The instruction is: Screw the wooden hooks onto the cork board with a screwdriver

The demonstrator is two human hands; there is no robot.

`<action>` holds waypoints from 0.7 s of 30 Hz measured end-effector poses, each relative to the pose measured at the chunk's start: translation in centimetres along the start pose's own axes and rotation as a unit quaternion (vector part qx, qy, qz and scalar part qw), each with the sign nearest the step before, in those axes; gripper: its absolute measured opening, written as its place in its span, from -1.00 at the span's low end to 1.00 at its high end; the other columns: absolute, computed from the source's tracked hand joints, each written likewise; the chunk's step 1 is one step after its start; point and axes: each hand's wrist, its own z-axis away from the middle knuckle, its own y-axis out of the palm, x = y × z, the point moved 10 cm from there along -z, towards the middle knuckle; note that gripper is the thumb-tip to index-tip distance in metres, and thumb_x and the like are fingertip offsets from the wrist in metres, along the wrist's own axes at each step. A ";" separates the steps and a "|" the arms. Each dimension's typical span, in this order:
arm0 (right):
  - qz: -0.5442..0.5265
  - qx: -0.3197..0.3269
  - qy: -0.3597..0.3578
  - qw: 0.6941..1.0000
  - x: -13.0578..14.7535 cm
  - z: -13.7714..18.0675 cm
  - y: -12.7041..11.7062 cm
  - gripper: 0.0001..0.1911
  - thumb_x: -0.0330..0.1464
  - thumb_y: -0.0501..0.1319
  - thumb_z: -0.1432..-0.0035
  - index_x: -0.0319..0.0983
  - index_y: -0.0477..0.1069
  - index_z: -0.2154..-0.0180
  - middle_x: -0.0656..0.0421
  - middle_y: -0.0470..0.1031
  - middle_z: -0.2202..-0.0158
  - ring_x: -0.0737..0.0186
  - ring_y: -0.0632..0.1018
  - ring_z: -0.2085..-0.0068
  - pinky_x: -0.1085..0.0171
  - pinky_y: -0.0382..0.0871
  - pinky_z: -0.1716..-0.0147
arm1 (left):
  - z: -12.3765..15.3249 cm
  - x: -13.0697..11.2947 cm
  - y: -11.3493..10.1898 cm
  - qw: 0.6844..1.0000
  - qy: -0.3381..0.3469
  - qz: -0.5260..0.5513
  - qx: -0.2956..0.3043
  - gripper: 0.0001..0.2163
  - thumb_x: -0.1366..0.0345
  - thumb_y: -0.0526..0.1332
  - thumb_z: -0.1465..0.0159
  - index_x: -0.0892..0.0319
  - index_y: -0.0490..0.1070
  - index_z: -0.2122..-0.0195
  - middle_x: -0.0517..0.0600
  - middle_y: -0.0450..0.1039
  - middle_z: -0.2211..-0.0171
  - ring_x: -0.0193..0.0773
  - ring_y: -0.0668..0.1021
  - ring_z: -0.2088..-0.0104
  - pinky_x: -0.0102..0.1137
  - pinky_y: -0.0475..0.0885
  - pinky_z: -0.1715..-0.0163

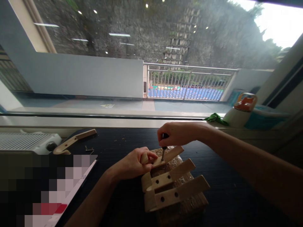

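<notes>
My right hand (178,133) is closed around the black handle of a screwdriver (163,155), held upright. Its shaft meets the farthest of three pale wooden hooks (174,153), around a hole; the exact tip contact is too small to make out. My left hand (136,161) grips the curled end of that same hook, pressing it down. All three hooks lie side by side across a rough, bark-textured wooden block (197,205). Two dark holes show in the middle hook (181,169) and two in the nearest hook (189,189).
A loose wooden hook (77,137) lies at the left of the black table (127,138), close to several screws (89,149). A white ribbed appliance (30,142) stands at far left. On the window ledge sit a green cloth (216,118) and a white-and-orange container (239,115).
</notes>
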 end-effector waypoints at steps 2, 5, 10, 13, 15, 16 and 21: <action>0.014 -0.034 0.008 0.999 -0.2 -0.1 -0.6 -0.78 -0.27 0.09 -0.03 -0.24 0.42 0.36 0.21 0.44 0.48 0.40 0.34 0.53 0.38 0.10 0.59 | 0.0 0.0 0.0 1.000 0.004 -0.009 -0.003 -0.75 0.40 0.17 -0.09 0.16 0.49 0.20 -0.02 0.39 0.28 -0.29 0.46 0.33 -0.43 0.37 0.27; 0.029 -0.044 0.010 0.999 0.1 0.4 -0.9 -0.77 -0.27 0.09 -0.02 -0.25 0.43 0.33 0.20 0.45 0.48 0.40 0.34 0.53 0.38 0.10 0.58 | 0.0 0.0 -0.1 1.000 0.005 -0.005 -0.006 -0.76 0.39 0.18 -0.09 0.16 0.49 0.20 -0.02 0.39 0.29 -0.29 0.46 0.33 -0.44 0.37 0.28; 0.033 -0.002 -0.003 0.999 0.9 1.5 -0.5 -0.76 -0.38 0.12 0.05 -0.23 0.47 0.30 0.21 0.47 0.45 0.39 0.37 0.50 0.38 0.14 0.55 | 0.1 0.0 -0.1 1.000 0.001 -0.012 -0.009 -0.76 0.35 0.19 -0.09 0.14 0.50 0.20 -0.05 0.37 0.32 -0.34 0.43 0.40 -0.46 0.37 0.35; 0.040 -0.004 -0.006 0.999 1.2 1.6 -0.4 -0.78 -0.39 0.12 0.06 -0.22 0.49 0.34 0.23 0.48 0.46 0.40 0.36 0.51 0.38 0.12 0.56 | 0.1 -0.1 -0.1 1.000 0.004 -0.015 -0.006 -0.75 0.36 0.18 -0.09 0.16 0.50 0.19 -0.04 0.37 0.31 -0.32 0.44 0.37 -0.46 0.36 0.32; 0.048 -0.019 -0.005 0.999 1.3 1.4 -0.5 -0.80 -0.35 0.13 0.05 -0.21 0.49 0.35 0.23 0.47 0.48 0.40 0.35 0.52 0.38 0.11 0.57 | 0.2 -0.2 -0.1 1.000 0.007 -0.011 -0.003 -0.75 0.37 0.18 -0.09 0.17 0.50 0.19 -0.03 0.37 0.30 -0.30 0.46 0.33 -0.45 0.36 0.28; 0.053 -0.028 -0.003 0.998 1.3 1.4 -0.5 -0.80 -0.33 0.13 0.04 -0.21 0.48 0.36 0.23 0.46 0.49 0.40 0.35 0.52 0.38 0.10 0.57 | 0.2 -0.2 -0.1 1.000 0.006 -0.008 -0.002 -0.74 0.37 0.18 -0.09 0.18 0.49 0.18 -0.03 0.38 0.29 -0.29 0.46 0.32 -0.45 0.36 0.27; 0.095 -0.070 0.021 0.993 0.8 1.7 -1.1 -0.75 -0.22 0.12 0.00 -0.21 0.46 0.35 0.19 0.46 0.47 0.35 0.34 0.49 0.35 0.07 0.55 | 0.1 0.0 -0.1 1.000 0.010 -0.016 -0.003 -0.75 0.37 0.17 -0.10 0.15 0.49 0.18 -0.03 0.39 0.29 -0.28 0.46 0.32 -0.43 0.36 0.27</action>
